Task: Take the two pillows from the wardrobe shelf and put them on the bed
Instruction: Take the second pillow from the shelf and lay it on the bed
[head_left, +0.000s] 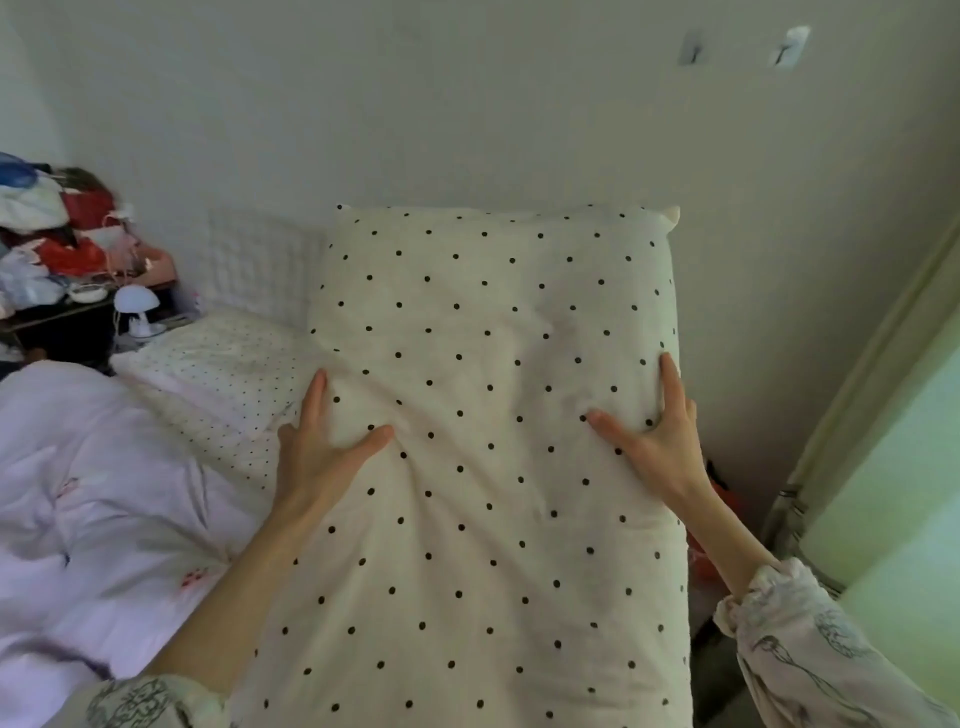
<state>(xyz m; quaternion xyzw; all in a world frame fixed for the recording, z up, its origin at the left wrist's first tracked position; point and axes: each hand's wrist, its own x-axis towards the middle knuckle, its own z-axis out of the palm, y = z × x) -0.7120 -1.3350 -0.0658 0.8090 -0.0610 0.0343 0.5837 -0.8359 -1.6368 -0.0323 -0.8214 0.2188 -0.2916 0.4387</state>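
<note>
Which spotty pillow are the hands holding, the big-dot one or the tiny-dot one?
The big-dot pillow. The left hand and right hand grip its sides. The tiny-dot pillow lies untouched on the bed.

Pillow (493, 415) – matt dotted cloth, quilt (93, 493) – soft cloth

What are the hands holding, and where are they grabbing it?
Both hands hold the big dotted pillow by its long sides: the left hand on its left edge, the right hand on its right edge.
</note>
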